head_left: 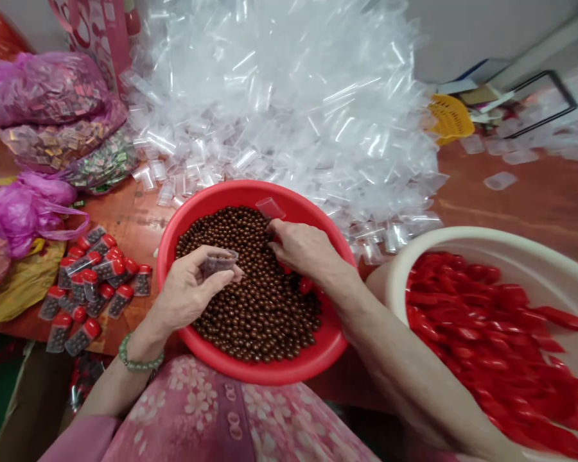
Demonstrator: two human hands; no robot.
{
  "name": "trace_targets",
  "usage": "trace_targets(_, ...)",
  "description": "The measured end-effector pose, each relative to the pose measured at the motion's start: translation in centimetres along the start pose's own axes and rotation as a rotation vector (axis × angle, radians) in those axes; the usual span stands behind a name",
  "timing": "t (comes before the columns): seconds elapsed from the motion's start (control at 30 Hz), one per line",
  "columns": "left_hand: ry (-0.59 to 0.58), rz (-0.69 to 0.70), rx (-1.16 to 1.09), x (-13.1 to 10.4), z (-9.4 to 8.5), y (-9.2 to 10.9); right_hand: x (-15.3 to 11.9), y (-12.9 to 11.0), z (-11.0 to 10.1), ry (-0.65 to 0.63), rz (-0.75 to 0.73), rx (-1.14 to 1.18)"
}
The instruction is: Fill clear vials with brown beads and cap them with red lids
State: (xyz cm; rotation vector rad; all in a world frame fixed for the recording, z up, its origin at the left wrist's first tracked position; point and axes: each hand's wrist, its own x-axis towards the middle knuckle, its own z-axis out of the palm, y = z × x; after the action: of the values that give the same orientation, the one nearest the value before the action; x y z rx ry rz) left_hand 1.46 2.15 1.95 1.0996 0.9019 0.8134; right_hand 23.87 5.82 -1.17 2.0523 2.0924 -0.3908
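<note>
A red basin (173, 224) full of small brown balls (250, 308) stands in front of me. My left hand (195, 282) is over its left side, with fingers wrapped round a small clear container (220, 258), its opening facing up. My right hand (303, 250) reaches down over the balls at the right, fingers bent together; its fingertips are partly hidden and what they hold is unclear. Some red pieces (306, 285) show just under this hand. Another clear container (270, 207) leans near the basin's back rim, just beyond the right fingers.
A heap of clear containers (289, 115) rises behind the basin. Filled, red-capped containers (91, 273) lie at the left, below bags of small packets (52, 96). At the right are a white tub (486, 237) of red caps (491, 333) and a yellow basket (450, 119).
</note>
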Motion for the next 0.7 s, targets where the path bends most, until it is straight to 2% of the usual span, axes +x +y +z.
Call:
trace_targets(0.1,-0.022,0.0,-0.102,0.1,0.1,0.0,-0.7,0.5,-0.1,0.124,-0.043,0.205)
trace_targets(0.17,-0.031,-0.011,-0.146,0.0,0.1,0.1,-1.3,0.6,-0.4,0.233,-0.087,0.466)
trace_targets(0.23,-0.045,-0.039,-0.172,-0.1,0.2,0.1,-1.8,0.3,-0.9,0.289,-0.112,0.798)
trace_targets(0.33,-0.001,-0.052,-0.185,0.0,0.3,-0.2,-2.5,-1.1,-1.9,0.263,-0.062,1.337)
trace_targets(0.43,0.049,-0.061,-0.191,0.1,0.2,-0.8,-2.8,-2.8,-2.3,0.133,0.027,1.683)
trace_targets(0.57,0.085,-0.085,-0.189,0.0,0.2,-1.4,-2.9,-3.9,-1.7,-0.067,0.055,1.767)
trace_targets(0.63,0.09,-0.086,-0.176,0.1,0.2,-1.6,-3.0,-4.0,-1.2,-0.064,0.035,1.716)
trace_targets(0.7,0.075,-0.087,-0.174,0.1,0.3,-1.6,-3.3,-4.1,-0.7,0.021,-0.009,1.608)
